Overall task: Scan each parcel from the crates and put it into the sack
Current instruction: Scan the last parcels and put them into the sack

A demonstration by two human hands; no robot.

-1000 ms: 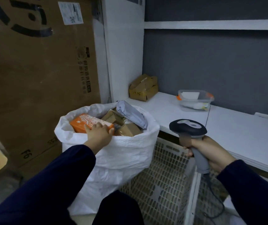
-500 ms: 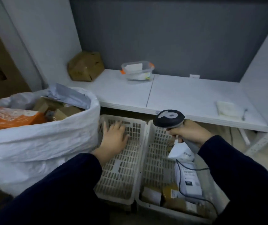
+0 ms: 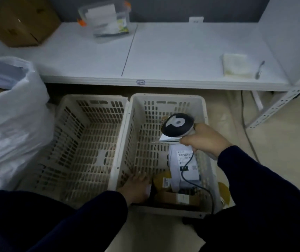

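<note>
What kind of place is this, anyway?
Probably a parcel sorting or mailroom corner: a handheld barcode scanner in the right hand, a labelled white parcel in a plastic crate, and a big white sack nearby.

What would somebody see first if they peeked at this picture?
Probably the scanner, gripped by the right hand over the right crate in the middle. Under it lies a white parcel with a barcode label, and the left hand is down in that crate's near corner beside a brown parcel. A big white sack bulges at the left edge.
</note>
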